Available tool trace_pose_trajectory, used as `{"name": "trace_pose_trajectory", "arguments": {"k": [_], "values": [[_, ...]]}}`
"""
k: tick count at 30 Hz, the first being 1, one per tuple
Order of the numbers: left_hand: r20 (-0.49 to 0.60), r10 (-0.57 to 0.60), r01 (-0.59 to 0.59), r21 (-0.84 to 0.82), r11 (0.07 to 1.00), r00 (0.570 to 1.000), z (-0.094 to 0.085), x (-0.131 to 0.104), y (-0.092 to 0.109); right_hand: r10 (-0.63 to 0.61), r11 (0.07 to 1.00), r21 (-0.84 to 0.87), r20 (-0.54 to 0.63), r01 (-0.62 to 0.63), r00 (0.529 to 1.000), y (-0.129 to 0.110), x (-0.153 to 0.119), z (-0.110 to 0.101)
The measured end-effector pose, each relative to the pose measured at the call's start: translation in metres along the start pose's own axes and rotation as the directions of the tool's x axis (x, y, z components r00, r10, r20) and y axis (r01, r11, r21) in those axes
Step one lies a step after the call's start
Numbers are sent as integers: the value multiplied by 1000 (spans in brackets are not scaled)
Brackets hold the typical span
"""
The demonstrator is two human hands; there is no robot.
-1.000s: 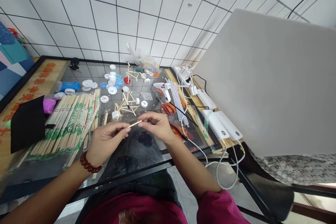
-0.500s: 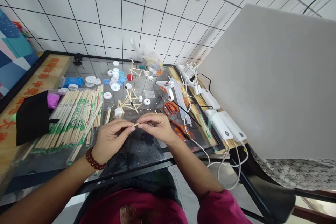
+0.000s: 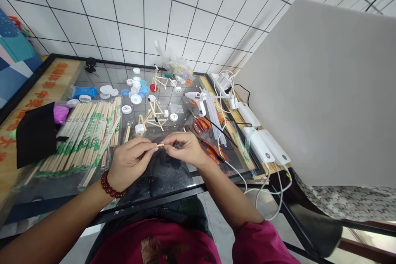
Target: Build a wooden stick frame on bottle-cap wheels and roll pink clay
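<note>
The short stick (image 3: 160, 145) pinched between the left hand (image 3: 131, 163) and right hand (image 3: 185, 148) is pale, matt wood, as are the chopsticks (image 3: 83, 140) in their glossy clear plastic wrappers. The tabletop (image 3: 167, 177) is dark, reflective glass in a black frame, strewn with smooth plastic bottle caps (image 3: 135, 99) and a glossy white plastic glue gun (image 3: 199, 101). A matt black cloth (image 3: 35, 134) lies at the left, and the wall tiles (image 3: 154, 16) are smooth, white and slightly shiny.
</note>
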State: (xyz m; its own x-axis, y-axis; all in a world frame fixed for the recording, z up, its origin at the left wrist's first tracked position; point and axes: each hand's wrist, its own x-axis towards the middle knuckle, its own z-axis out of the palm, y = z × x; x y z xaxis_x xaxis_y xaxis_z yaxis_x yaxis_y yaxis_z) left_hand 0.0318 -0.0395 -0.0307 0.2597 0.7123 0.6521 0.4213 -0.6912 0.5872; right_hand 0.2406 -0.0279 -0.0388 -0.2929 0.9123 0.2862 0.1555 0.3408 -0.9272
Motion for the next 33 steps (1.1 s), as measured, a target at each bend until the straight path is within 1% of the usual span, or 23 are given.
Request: {"name": "trace_pose_trajectory", "arguments": {"k": [4, 6, 9, 11, 13, 15, 17, 20, 24, 26, 28, 31, 33], "values": [[13, 5, -4, -45, 999, 1000, 0, 0, 1, -19, 999, -47, -39, 17, 999, 1, -1, 1], [29, -37, 38, -66, 997, 999, 1, 0, 2, -23, 997, -75, -39, 20, 999, 1, -1, 1], [57, -135, 139, -80, 987, 989, 2, 0, 2, -2, 997, -81, -29, 0, 1000, 1, -1, 1], [65, -191, 196, -86, 977, 980, 2, 0, 1, 37, 999, -10, -12, -37, 999, 2, -1, 0], [52, -217, 221, -94, 971, 975, 2, 0, -1, 86, 990, 112, 26, -88, 996, 3, 0, 0], [30, -213, 215, -101, 971, 977, 2, 0, -1, 118, 969, 212, 62, -129, 991, 3, 1, 0], [17, -190, 191, -103, 976, 982, 1, 1, -1, 130, 957, 253, 73, -144, 989, 3, 2, 0], [26, -149, 150, -90, 985, 989, 0, 1, 1, 123, 966, 220, 60, -133, 991, 2, 2, 0], [69, -131, 136, -70, 988, 989, 0, 1, 3, 27, 999, 44, 8, -27, 1000, -1, 2, 0], [87, -154, 160, -76, 984, 984, 1, 0, 2, -16, 999, -37, -2, 16, 1000, -2, 1, 0], [103, -196, 205, -93, 974, 975, 1, -2, 1, -30, 997, -68, 3, 30, 1000, -2, 1, 0], [143, -269, 288, -136, 948, 953, 2, -4, -2, -4, 999, -49, -1, 4, 1000, -1, 1, 0], [154, -292, 315, -155, 936, 944, 2, -4, -4, 27, 1000, -6, 2, -27, 1000, -1, 2, 0]]}}
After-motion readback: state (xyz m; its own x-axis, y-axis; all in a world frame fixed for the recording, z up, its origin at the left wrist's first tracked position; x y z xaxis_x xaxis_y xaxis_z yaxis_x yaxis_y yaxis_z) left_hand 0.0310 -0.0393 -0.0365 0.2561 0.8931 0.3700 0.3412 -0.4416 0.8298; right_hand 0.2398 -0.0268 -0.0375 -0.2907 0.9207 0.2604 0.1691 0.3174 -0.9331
